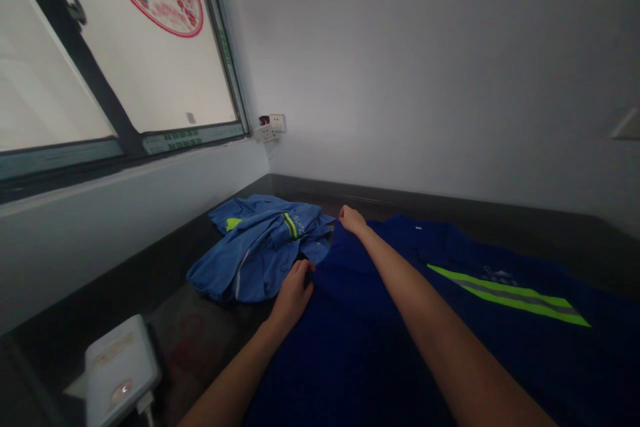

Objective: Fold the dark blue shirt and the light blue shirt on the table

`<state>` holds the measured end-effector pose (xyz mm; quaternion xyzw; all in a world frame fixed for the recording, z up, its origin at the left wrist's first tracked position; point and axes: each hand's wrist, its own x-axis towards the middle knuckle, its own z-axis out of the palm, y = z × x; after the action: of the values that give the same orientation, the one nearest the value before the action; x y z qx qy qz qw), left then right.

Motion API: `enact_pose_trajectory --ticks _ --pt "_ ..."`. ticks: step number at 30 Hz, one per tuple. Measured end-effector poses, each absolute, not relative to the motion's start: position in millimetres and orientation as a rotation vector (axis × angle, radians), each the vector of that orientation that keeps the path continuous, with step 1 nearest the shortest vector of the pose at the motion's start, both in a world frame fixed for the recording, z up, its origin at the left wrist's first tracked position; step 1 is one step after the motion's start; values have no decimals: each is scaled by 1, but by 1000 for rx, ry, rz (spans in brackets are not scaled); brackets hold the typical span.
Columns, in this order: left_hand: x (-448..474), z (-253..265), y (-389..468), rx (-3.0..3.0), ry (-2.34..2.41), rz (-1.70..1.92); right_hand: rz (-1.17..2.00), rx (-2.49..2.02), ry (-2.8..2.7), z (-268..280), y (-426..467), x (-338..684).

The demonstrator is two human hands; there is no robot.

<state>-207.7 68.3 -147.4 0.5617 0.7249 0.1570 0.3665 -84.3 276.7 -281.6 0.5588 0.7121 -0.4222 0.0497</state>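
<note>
A dark blue work jacket [345,320] is spread over the dark surface, with a yellow-green and grey reflective stripe on its right part. My left hand [294,295] is closed, its fingers curled on the jacket's left edge. Farther back, my right hand [353,219] pinches the same garment near its upper left corner, with the forearm crossing over the cloth. Just left of both hands lies a crumpled lighter blue work garment [260,247] with yellow-green reflective patches.
A white device [120,367] with a cable plugged in sits at the lower left. Behind the surface rise a pale wall [425,67] and, at left, a window [165,80] with a red round sticker. Power sockets [277,123] are in the corner.
</note>
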Motion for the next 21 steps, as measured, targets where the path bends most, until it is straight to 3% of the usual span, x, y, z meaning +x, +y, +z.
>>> enact_pose_trajectory --ticks 10,21 --pt "-210 -144 72 1425 1912 336 -1381 1835 2095 -317 275 -95" --pt "-212 -131 76 1485 1947 147 -1403 1907 2057 -312 266 -92"
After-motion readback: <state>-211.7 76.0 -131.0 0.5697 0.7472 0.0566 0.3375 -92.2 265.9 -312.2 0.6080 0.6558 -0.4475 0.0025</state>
